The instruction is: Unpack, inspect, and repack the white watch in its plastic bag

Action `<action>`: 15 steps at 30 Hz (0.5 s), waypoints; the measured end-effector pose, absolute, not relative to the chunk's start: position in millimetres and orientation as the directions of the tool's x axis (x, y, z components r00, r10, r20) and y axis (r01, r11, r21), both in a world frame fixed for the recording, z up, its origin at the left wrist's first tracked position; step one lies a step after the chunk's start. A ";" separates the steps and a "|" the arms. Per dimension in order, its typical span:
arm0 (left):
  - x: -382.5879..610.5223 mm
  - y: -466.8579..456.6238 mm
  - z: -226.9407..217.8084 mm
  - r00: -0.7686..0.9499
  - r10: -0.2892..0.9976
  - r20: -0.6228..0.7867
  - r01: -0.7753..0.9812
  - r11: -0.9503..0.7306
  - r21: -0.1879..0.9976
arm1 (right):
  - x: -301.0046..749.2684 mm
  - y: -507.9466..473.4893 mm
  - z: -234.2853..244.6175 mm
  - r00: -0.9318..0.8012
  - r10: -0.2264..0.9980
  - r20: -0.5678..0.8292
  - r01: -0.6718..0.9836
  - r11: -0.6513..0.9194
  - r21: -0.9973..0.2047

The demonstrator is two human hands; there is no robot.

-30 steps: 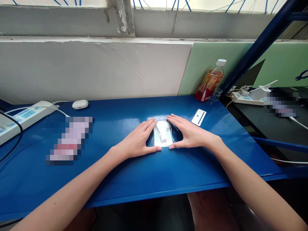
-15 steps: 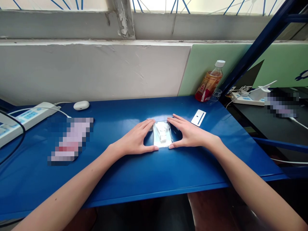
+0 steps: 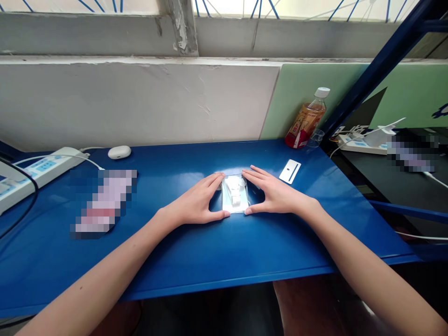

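Details blurred by glare, a small whitish packet (image 3: 235,199) is framed between left hand (image 3: 199,201) and right hand (image 3: 275,192), both spread open.

Bare worktop (image 3: 210,254) leaves passage on the near side of the left grip (image 3: 196,200) and right grip (image 3: 275,192); beyond the latter, card (image 3: 285,173) and bottle (image 3: 305,125) obstruct, while the phone (image 3: 105,200) blocks leftward.

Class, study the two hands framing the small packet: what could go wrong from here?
The packet lies on a glossy table, so it might slide if the left hand or right hand nudges it. The white card lies just beyond the right hand and could get knocked.
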State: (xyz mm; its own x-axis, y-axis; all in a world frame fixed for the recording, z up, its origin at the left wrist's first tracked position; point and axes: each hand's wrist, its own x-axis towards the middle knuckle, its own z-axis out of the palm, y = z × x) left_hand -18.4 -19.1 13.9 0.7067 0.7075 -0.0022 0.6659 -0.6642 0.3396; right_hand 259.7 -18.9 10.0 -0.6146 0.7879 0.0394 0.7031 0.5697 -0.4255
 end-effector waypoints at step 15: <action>-19.4 -19.8 14.9 0.707 0.707 -0.032 0.672 -0.656 0.343 | 259.0 -18.9 8.6 -0.613 0.786 0.076 0.683 0.576 -0.450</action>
State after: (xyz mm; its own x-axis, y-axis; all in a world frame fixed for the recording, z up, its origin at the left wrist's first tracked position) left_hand -19.4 -19.8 14.9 0.7069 0.7066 -0.0325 0.6718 -0.6563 0.3434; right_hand 259.0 -18.9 8.6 -0.6133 0.7862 0.0756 0.6827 0.5759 -0.4497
